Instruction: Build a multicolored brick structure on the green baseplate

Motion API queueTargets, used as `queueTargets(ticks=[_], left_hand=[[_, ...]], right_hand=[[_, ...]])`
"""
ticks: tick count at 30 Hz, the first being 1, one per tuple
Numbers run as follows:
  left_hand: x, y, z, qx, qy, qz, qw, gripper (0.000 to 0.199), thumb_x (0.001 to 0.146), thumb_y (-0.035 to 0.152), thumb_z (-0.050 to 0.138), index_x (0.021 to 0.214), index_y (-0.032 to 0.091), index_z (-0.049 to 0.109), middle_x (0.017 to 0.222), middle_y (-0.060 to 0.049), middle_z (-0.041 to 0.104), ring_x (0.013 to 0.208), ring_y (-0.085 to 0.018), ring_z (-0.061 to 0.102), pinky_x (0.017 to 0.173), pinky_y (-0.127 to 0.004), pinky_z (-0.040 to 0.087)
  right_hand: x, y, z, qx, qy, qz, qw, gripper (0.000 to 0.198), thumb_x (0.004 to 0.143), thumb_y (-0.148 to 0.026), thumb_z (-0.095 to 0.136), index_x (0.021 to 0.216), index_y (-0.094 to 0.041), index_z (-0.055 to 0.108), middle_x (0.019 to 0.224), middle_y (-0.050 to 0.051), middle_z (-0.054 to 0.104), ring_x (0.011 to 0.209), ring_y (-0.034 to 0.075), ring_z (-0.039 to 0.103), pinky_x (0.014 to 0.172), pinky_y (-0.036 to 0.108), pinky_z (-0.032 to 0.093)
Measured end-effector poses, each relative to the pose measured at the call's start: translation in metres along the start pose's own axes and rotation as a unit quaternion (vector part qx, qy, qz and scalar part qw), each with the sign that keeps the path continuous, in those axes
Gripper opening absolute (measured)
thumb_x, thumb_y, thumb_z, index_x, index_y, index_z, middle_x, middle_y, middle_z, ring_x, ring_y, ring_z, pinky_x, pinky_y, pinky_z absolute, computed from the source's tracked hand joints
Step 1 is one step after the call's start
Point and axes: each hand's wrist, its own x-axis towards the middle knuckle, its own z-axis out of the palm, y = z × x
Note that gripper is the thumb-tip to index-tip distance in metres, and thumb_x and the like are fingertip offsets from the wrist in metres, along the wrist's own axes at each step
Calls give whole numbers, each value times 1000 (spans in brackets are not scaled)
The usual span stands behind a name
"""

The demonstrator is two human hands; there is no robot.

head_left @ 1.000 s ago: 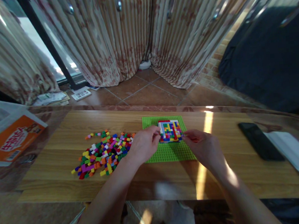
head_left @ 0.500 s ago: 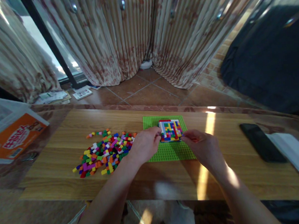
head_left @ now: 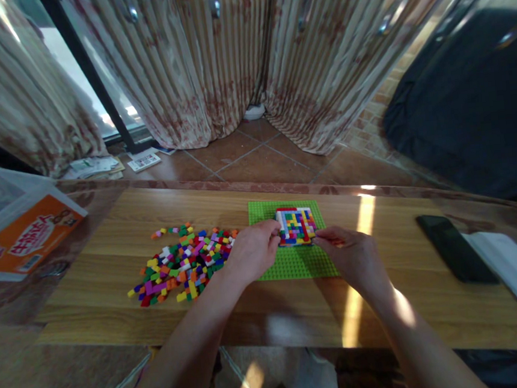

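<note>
Loose bricks (head_left: 186,265) lie at nine o'clock from the brick block (head_left: 296,225); the left forearm passes close, so a careless sweep could scatter them. The left hand (head_left: 255,248) has curled fingers at the block's nine o'clock edge; I cannot tell whether they grip anything. The block sits on the green baseplate (head_left: 307,266); uneven pressing might tilt or loosen its bricks. At four o'clock, the right hand's (head_left: 352,255) fingers are bunched, any grip hidden; slipping could knock that corner.
</note>
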Motion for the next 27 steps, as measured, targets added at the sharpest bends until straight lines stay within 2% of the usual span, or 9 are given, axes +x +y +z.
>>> queueTargets(ticks=[8,11,13,15,19,21,23,25,27], left_hand=[[0,-5,2,-6,14,24,1000,22,88,19,52,105,19,66,101,-5,74,92,-21,69,82,-32,52],[0,-15,-8,-12,40,16,999,23,88,20,52,105,19,67,99,-5,75,89,-20,69,81,-31,52],[0,-28,-21,-14,75,-14,997,24,87,20,52,105,18,68,98,-6,75,85,-18,69,80,-30,53],[-3,-48,-41,-12,140,-61,988,24,87,22,52,105,17,68,97,-7,75,85,-18,69,82,-30,53],[-16,-96,-83,12,276,-202,940,25,84,25,54,102,16,69,96,-8,76,88,-19,69,81,-29,53],[-26,-119,-97,28,275,-271,922,27,84,30,55,99,15,71,92,-9,76,85,-21,69,77,-30,53],[-37,-137,-104,20,253,-295,921,31,84,34,54,101,14,72,93,-10,76,84,-22,69,76,-31,53],[-47,-149,-106,6,217,-267,939,35,86,39,52,102,16,73,95,-9,76,85,-22,69,77,-31,53],[-55,-155,-106,1,180,-200,963,39,88,45,49,101,17,73,101,-8,76,93,-22,68,87,-33,52]], right_hand=[[2,5,3,27,-7,7,1000,21,74,-39,66,80,-22,77,75,4,76,68,21,71,66,34,55],[1,5,3,12,-16,5,1000,20,74,-39,66,80,-23,76,76,3,76,70,21,71,67,35,55],[-1,4,0,-12,-13,0,1000,21,74,-41,66,83,-24,75,76,2,76,69,21,71,67,35,54],[-3,2,-2,-41,15,-10,999,25,75,-45,66,88,-25,75,75,1,75,66,21,70,65,35,53],[-9,-12,1,-26,70,-71,995,27,82,-48,62,88,-24,74,76,2,74,66,21,69,62,33,52],[-14,-27,11,12,53,-125,991,25,86,-44,58,89,-23,72,85,4,75,71,20,70,67,33,54],[-21,-44,26,39,4,-186,982,22,91,-38,53,93,-24,70,94,5,75,84,21,70,76,35,56],[-27,-60,45,53,-35,-238,969,23,93,-35,52,103,-23,68,107,8,72,101,24,68,90,41,54],[-32,-73,65,68,-69,-261,961,27,94,-33,50,115,-23,64,120,11,67,112,25,63,99,44,50]])
